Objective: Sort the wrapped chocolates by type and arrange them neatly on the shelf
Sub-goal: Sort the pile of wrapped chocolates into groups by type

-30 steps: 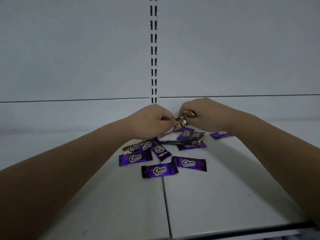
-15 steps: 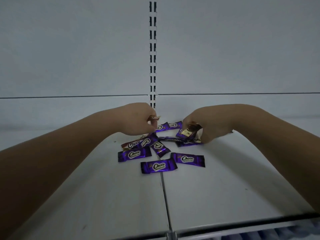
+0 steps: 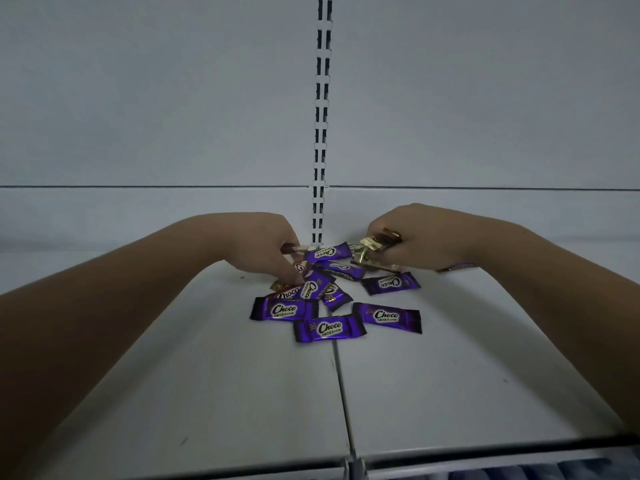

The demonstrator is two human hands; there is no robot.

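Early stage. Your left hand [image 3: 270,247] pinches a brown-wrapped chocolate [image 3: 290,249], fingertips down in the pile. Your right hand [image 3: 419,237] grips a small bunch of gold-wrapped chocolates [image 3: 375,244] just above the shelf [image 3: 450,375]. The purple Choco chocolates [image 3: 328,328] lie jumbled and overlapping across the shelf seam near the back, with a brown Choco chocolate [image 3: 286,293] mixed in. A stray purple piece [image 3: 457,267] sits beside your right wrist. No rows or separate groups show yet, so I'd judge nearly all the sorting and arranging is left.

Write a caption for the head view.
Left hand and right hand each hold gold-brown foil-wrapped chocolates over purple Choco bars on a white shelf.
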